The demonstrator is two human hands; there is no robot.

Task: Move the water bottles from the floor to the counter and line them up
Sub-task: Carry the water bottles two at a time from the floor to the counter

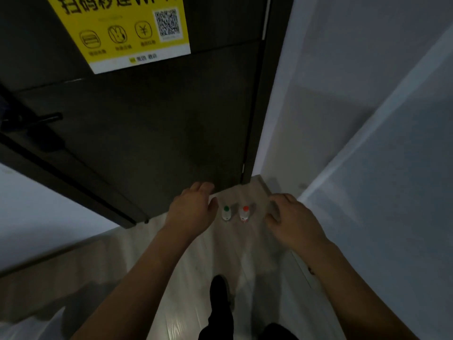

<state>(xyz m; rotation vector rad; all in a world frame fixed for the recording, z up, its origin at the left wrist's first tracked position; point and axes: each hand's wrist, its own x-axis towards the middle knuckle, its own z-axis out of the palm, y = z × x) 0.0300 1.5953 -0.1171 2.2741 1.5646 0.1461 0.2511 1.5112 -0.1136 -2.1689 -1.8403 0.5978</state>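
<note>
Two small water bottles stand upright side by side on the pale wood floor near the foot of a dark door. One has a green cap (226,213), the other a red cap (245,213). My left hand (193,207) hovers high above the floor to the left of the green-capped bottle, fingers loosely curled and holding nothing. My right hand (291,218) hovers to the right of the red-capped bottle, also loosely curled and holding nothing. Neither hand touches a bottle. No counter is in view.
A dark door (147,123) with a yellow QR-code poster (122,30) and a black handle (31,120) fills the upper left. White walls (355,119) close in on the right. My dark shoe (219,290) stands on the floor (186,278) below the bottles.
</note>
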